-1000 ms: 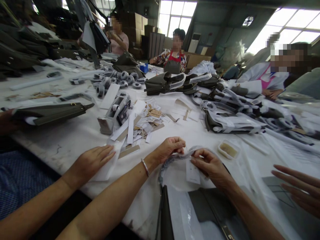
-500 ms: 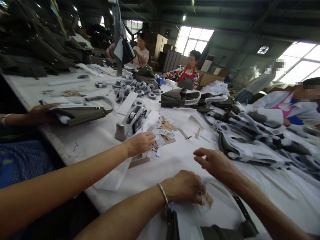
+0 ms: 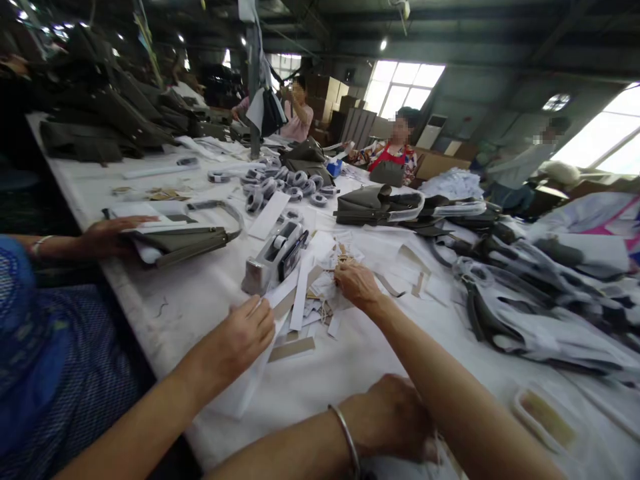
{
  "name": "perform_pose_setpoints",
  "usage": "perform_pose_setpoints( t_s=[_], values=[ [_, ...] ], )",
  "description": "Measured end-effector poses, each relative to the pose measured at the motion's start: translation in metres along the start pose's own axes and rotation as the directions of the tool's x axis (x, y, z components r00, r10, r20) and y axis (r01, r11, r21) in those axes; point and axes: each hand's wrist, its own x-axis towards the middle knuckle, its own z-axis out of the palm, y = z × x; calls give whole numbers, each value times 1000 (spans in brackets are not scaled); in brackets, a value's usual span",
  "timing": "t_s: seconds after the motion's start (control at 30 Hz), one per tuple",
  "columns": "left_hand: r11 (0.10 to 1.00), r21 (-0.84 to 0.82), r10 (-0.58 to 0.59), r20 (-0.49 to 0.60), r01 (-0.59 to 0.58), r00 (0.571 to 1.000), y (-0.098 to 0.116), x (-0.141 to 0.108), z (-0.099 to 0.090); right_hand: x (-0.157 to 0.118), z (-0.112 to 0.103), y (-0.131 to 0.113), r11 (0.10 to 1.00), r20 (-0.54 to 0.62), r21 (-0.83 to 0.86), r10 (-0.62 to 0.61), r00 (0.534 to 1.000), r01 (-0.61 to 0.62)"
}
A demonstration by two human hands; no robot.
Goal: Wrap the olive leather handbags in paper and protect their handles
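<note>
My left hand (image 3: 390, 417), with a metal bangle at the wrist, is closed low in the view; a pale string and a tan edge show beside its blurred fingers, partly hidden by my right forearm. Farther forward, my right hand (image 3: 357, 283) pinches at the heap of paper tags (image 3: 315, 307), its fingertips closed on a tan tag. White and grey-brown strips lie around this heap. Just left of it is a grey tape dispenser (image 3: 273, 257) with a dark flat object against its side.
At left, a co-worker's hand (image 3: 250, 327) is near a white sheet; the other touches an olive bag (image 3: 185, 243). Tape-like rolls (image 3: 283, 180) lie farther back. Wrapped bags (image 3: 525, 320) cover the right side. A clear-edged tan item (image 3: 547, 420) lies lower right. People stand beyond.
My right hand has reached forward and left to the tags. The co-worker's nearer hand has drawn back from them. My left hand is lower in view, and the camera has turned slightly left.
</note>
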Motion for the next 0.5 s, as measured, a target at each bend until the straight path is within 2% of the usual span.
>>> perform_pose_setpoints(
  t_s=[0.13,0.23,0.27,0.3,0.33,0.4,0.43,0.5],
  values=[
    [999,29,18,0,-18,1000,1,0,-2,-7,-8,4,996,-58,52,69,996,-66],
    [999,45,-11,15,11,1000,2,1,-2,-23,-30,14,982,-132,123,159,978,-143],
    [998,53,-24,23,23,999,2,2,-2,-32,-40,20,963,-163,204,210,964,-175],
    [998,59,-36,34,34,999,2,2,-2,-43,-51,29,923,-191,329,272,943,-200],
    [997,61,-43,44,40,998,2,2,-3,-57,-63,39,846,-213,488,352,912,-213],
    [997,57,-48,65,44,997,2,2,-5,-91,-86,67,618,-221,766,511,831,-176],
    [998,52,-49,71,46,996,2,2,-6,-113,-97,84,541,-223,825,578,785,-164],
    [998,40,-52,73,50,996,3,2,-9,-164,-115,120,526,-228,816,675,701,-240]
  ],
)
